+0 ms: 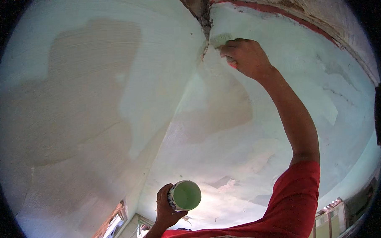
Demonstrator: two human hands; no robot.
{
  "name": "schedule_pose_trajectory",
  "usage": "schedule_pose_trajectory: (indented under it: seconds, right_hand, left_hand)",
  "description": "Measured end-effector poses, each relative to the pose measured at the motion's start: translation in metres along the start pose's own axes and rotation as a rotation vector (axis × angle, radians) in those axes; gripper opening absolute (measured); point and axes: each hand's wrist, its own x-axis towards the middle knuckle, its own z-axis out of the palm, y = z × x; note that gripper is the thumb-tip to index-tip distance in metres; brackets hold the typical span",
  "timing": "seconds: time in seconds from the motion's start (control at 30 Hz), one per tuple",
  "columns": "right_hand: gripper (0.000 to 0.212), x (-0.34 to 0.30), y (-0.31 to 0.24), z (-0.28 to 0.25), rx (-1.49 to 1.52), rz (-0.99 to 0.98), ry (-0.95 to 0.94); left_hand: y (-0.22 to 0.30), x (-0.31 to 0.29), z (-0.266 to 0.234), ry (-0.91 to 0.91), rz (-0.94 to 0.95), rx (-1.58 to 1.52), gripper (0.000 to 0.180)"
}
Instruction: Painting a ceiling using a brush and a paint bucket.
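My right hand is raised high at the end of a stretched arm. Its fingers are closed round a paintbrush, with the bristles against the pale green wall close to the corner; a bit of red shows below the fingers. Low in the picture, my left hand grips a round tub from its left side. Light green paint shows inside the tub, and its outer side is smeared.
A wall corner runs down between the two painted surfaces, with a broken dark gap at its top. Brownish patches mark the left wall. A red strip borders the rough upper edge. A window frame stands at the lower left.
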Motion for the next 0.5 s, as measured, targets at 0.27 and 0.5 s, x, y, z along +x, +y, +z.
schedule_pose_trajectory:
  seconds: [0.27,0.5]
  right_hand:
    - [0.021,0.040,0.043,0.001,-0.110,0.134,0.280]
    - [0.025,-0.037,-0.068,0.027,0.083,-0.070,-0.101]
  left_hand:
    - [-0.002,0.002,0.002,0.028,0.043,-0.033,0.105]
    - [-0.005,-0.004,-0.004,0.026,0.024,-0.052,0.104]
